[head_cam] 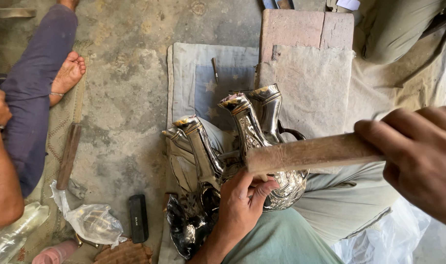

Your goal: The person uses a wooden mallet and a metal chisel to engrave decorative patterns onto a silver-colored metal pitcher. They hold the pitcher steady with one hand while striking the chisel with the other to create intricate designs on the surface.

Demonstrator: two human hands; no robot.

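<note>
Head view looks straight down at two busy hands. The left hand (242, 198) is wrapped around a shiny metal pot (276, 181), with the fingers curled tight on its round, patterned belly. The pot rests on the person's lap, leaning against the knee, and its long spout (245, 122) points away from the body. The right hand (418, 156) is closed in a fist around a wooden stick (306, 154). The stick lies flat across the pot, and its far end is just above the left hand's fingers.

More shiny pots (198, 146) sit just beside the first one, with their spouts all pointing the same way. A dark, dented metal piece (186, 230) lies below them, near the left wrist. Under the pots is a gray cloth mat (193, 73) with pale stars, and a small metal pin (215, 68) lies on it. A flat brick block (306, 29) sits past the mat.

Off to the side, on the dirty floor (125, 98), are a black box (138, 217), a crumpled clear bag (93, 222) and another wooden stick (69, 156). Another person sits there too, with a bare foot (69, 73) and an arm (0, 181) showing.
</note>
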